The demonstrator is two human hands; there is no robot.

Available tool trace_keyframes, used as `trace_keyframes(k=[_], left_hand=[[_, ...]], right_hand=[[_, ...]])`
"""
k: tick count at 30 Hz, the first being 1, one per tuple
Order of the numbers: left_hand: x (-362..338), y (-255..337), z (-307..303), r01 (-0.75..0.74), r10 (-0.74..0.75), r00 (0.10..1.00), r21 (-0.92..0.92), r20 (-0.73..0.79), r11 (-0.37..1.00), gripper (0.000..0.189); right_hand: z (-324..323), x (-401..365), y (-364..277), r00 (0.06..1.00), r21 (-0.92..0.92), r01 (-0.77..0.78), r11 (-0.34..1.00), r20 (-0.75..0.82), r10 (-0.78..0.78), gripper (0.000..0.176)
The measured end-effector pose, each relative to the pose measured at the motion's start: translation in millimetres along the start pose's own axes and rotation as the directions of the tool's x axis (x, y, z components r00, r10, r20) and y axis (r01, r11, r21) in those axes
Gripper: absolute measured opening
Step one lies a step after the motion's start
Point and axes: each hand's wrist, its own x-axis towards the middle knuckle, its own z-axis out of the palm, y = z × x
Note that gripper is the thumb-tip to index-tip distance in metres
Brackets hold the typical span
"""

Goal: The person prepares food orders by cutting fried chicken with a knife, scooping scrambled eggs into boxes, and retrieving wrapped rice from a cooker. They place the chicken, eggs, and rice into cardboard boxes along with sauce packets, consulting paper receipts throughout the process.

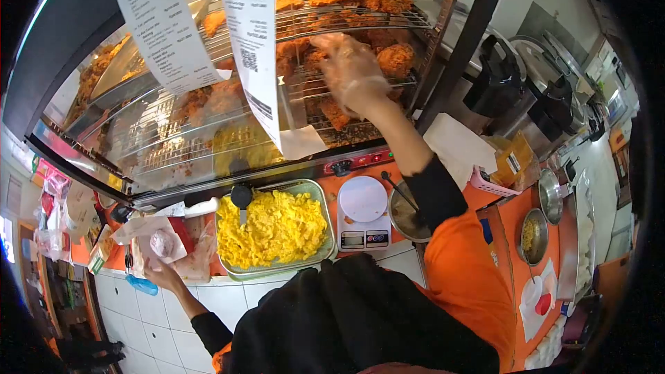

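My right hand, in a clear plastic glove, reaches into the heated display case among pieces of fried chicken on wire racks. Its fingertips blur against a piece, so the hold cannot be made out. Low at the left, my left hand has its fingers spread beside a paper-lined box, near a wrapped round portion lying on the paper. Between my arms sits a tray of yellow scrambled egg with a black-handled scoop in it.
Two printed receipts hang in front of the case. A digital scale and a metal bowl stand right of the tray. A white-handled knife lies left of it. Rice cookers stand at the back right.
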Motion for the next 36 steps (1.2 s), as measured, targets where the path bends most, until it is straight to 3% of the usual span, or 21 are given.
trace_keyframes(k=[1, 3, 6, 7, 9, 11, 13, 15, 17, 19, 21, 22, 24, 25, 27, 30, 31, 32, 33, 34, 36], left_hand=[[-9.6, -0.3, -6.1, 0.04, -0.04, 0.999, -0.045, 0.0, 0.998, 0.035], [-28.4, 2.1, -17.4, 0.121, -0.122, 0.993, -0.108, -0.001, 0.987, 0.033], [-56.0, 8.4, -39.1, 0.222, -0.226, 0.974, -0.142, -0.013, 0.965, 0.03], [-64.9, 7.8, -46.1, 0.243, -0.249, 0.968, -0.146, -0.019, 0.959, 0.029], [-79.2, 13.7, -57.2, 0.308, -0.317, 0.948, -0.154, -0.037, 0.939, 0.027], [-88.8, 5.2, -64.5, 0.273, -0.28, 0.959, -0.131, -0.042, 0.953, 0.026], [-104.6, 7.7, -76.2, 0.287, -0.291, 0.956, -0.089, -0.032, 0.954, 0.026], [-113.1, 14.9, -79.4, 0.327, -0.332, 0.943, -0.113, -0.028, 0.938, 0.026], [-118.5, 23.7, -77.8, 0.332, -0.339, 0.94, -0.149, -0.03, 0.931, 0.026], [-125.8, 33.1, -75.0, 0.364, -0.373, 0.928, -0.213, -0.005, 0.907, 0.025], [-131.7, 45.9, -74.9, 0.389, -0.398, 0.917, -0.241, 0.012, 0.889, 0.025], [-135.6, 53.4, -77.0, 0.401, -0.41, 0.912, -0.254, 0.017, 0.88, 0.025], [-145.2, 52.9, -83.0, 0.423, -0.433, 0.901, -0.258, 0.018, 0.869, 0.025], [-149.6, 48.9, -85.7, 0.432, -0.444, 0.896, -0.252, 0.012, 0.866, 0.025], [-162.4, 39.5, -91.3, 0.461, -0.478, 0.878, -0.269, 0.0, 0.846, 0.026], [-167.3, 19.6, -96.6, 0.479, -0.507, 0.861, -0.28, -0.033, 0.832, 0.026], [-166.2, 7.2, -94.4, 0.46, -0.486, 0.873, -0.268, -0.035, 0.847, 0.026], [-165.9, -9.7, -90.2, 0.447, -0.472, 0.88, -0.25, -0.047, 0.859, 0.026], [-162.7, -25.7, -79.9, 0.419, -0.466, 0.882, -0.338, -0.07, 0.843, 0.028], [-154.5, -36.9, -72.2, 0.383, -0.451, 0.889, -0.408, -0.081, 0.829, 0.028], [-116.0, -13.8, -74.3, 0.379, -0.439, 0.897, -0.423, -0.051, 0.823, 0.032]], right_hand=[[5.8, 11.7, -4.2, 0.982, -0.057, -0.047, 0.997, 0.182, 0.057, 0.046], [9.2, 36.3, -14.1, 0.839, -0.187, -0.106, 0.977, 0.511, 0.188, 0.05], [9.9, 57.1, -13.3, 0.676, -0.131, -0.145, 0.981, 0.711, 0.195, 0.047], [5.8, 50.6, -22.3, 0.628, -0.232, -0.334, 0.914, 0.669, 0.399, 0.046], [71.0, 0.6, 22.4, 0.912, 0.36, -0.329, 0.873, 0.362, 0.194, 0.047], [86.6, -9.7, 37.9, 0.962, 0.491, -0.25, 0.835, 0.226, 0.154, 0.047], [89.5, -9.1, 44.1, 0.906, 0.21, -0.286, 0.935, 0.377, 0.192, 0.051], [15.3, 19.9, -20.1, 0.763, -0.14, -0.329, 0.934, 0.544, 0.35, 0.046], [25.8, 25.9, -13.9, 0.804, -0.069, -0.122, 0.99, 0.579, 0.139, 0.043], [47.9, 35.4, 1.7, 0.889, 0.153, -0.016, 0.988, 0.454, -0.056, 0.048], [44.3, 25.0, 12.3, 0.939, 0.045, 0.076, 0.996, 0.333, -0.086, 0.048], [34.5, 18.1, 3.6, 0.957, 0.203, -0.077, 0.976, 0.29, 0.015, 0.045], [14.8, 3.9, -14.0, 0.957, 0.55, -0.289, 0.784, 0.194, 0.217, 0.04], [18.8, -8.2, -5.0, 0.948, 0.921, -0.26, 0.289, 0.187, 0.256, 0.041], [-22.6, -23.4, -21.7, 0.769, 0.855, -0.515, 0.056, 0.432, 0.471, 0.044], [-62.8, -42.1, -22.2, 0.678, 0.828, -0.52, -0.208, 0.549, 0.489, 0.05], [-67.0, -53.7, -17.3, 0.673, 0.857, -0.506, -0.099, 0.464, 0.576, 0.049], [-89.5, -47.9, -41.8, 0.775, 0.912, -0.411, 0.007, 0.345, 0.529, 0.049], [-94.1, -61.1, -44.8, 0.722, 0.884, -0.432, 0.176, 0.222, 0.655, 0.046], [-94.2, -82.7, -23.1, 0.824, 0.932, -0.295, 0.21, 0.137, 0.549, 0.046], [-114.4, -77.2, -69.2, 0.931, 0.684, -0.047, 0.728, -0.233, 0.28, 0.042]])
